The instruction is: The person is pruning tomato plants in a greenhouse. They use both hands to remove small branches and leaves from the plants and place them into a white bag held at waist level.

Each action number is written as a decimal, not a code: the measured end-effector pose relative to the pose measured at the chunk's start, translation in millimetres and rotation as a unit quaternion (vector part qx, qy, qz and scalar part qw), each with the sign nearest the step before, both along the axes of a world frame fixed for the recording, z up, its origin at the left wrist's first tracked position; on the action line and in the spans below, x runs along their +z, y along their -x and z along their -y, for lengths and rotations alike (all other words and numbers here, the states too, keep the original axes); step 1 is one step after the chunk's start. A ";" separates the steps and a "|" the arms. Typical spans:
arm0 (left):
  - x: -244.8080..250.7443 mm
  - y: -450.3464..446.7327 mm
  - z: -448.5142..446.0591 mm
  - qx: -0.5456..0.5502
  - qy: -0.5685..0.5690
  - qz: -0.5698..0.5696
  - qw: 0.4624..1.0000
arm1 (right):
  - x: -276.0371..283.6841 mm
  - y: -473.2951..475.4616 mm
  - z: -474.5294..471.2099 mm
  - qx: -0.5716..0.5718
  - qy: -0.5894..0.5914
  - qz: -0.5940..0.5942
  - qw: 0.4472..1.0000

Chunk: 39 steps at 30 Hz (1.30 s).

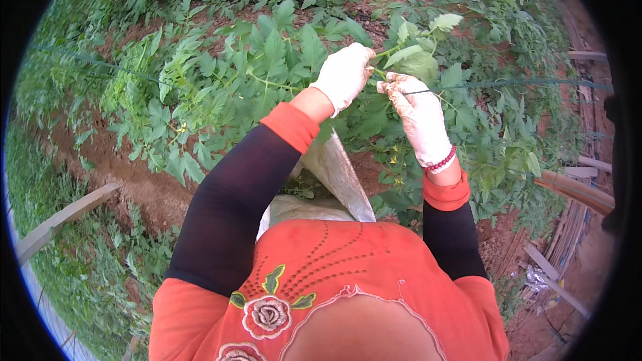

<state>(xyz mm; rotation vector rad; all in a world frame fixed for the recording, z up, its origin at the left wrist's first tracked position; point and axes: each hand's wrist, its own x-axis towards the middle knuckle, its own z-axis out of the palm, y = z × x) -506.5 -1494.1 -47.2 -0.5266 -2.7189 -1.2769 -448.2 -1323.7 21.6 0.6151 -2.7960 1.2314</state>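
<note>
Both hands wear thin white gloves with brown stains on the fingers. My left hand (347, 76) is closed on the green stem of a tomato plant (415, 55), whose leafy top leans to the right beyond it. Just below and to the right, my right hand (415, 110) has its thumb and fingertips pinched together beside that stem, at a dark green string (506, 82) that runs off to the right. Whether the right fingertips also touch the stem cannot be told. Tomato foliage surrounds both hands.
A pale sheet-like bag (338, 173) hangs below the hands, before my body. Tomato rows grow on reddish soil (150, 195) all around. A pale post (67, 220) stands at the left, a wooden pole (574, 191) at the right. More string (100, 62) crosses the left foliage.
</note>
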 end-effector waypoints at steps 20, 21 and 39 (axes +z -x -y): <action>-7.2 48.5 -17.1 -0.097 -0.083 0.093 0.987 | 5.1 -15.2 13.0 -0.015 0.098 0.058 0.993; -11.6 50.5 -10.8 -0.099 -0.016 -0.015 0.995 | 6.5 -14.2 13.2 -0.023 0.107 0.052 0.993; 6.4 -6.8 51.7 0.031 -0.631 0.352 0.691 | -3.6 61.8 29.3 -0.183 0.355 0.168 0.901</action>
